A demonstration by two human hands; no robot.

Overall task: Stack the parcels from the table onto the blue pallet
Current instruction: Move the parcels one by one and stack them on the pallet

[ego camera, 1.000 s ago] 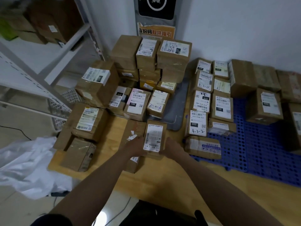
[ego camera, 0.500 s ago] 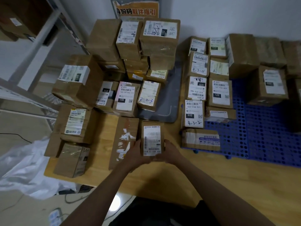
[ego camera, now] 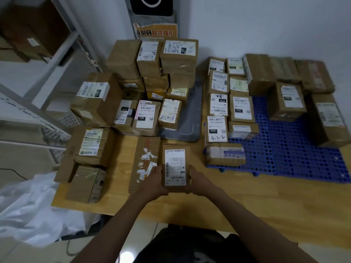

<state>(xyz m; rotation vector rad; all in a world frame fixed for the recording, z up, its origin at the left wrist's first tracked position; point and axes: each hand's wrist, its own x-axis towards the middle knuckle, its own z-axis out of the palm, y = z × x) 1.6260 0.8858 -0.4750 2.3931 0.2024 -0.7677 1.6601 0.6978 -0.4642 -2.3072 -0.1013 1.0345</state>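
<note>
A small brown parcel [ego camera: 175,168] with a long white label on its upper face is held between both hands over the near part of the wooden table [ego camera: 247,196]. It is gripped on its left edge by the left hand [ego camera: 153,184], whose thumb is laid along the box side, and on its right edge by the right hand [ego camera: 199,180], whose fingers are curled under the lower corner. Just to the left of the held parcel, a long flat parcel [ego camera: 145,162] with torn label scraps is laid on the table, touching or nearly touching the left hand. Further left, several larger cartons [ego camera: 89,147] are stacked at the table's edge, and a taller heap of labelled boxes [ego camera: 165,59] is piled against the back wall. A grey tray [ego camera: 190,126] is seen behind the held parcel, partly covered by boxes. The blue pallet [ego camera: 296,152] is set on the right part of the table, well apart from the held parcel. Its far half is filled with parcels in rows, among them one marked 032 [ego camera: 216,130], while a low taped parcel [ego camera: 225,153] is placed at its near left corner. The perforated near right part of the pallet is left bare. White plastic sheeting [ego camera: 32,207] is bunched on the floor at the left, below a metal shelf frame [ego camera: 24,118].
</note>
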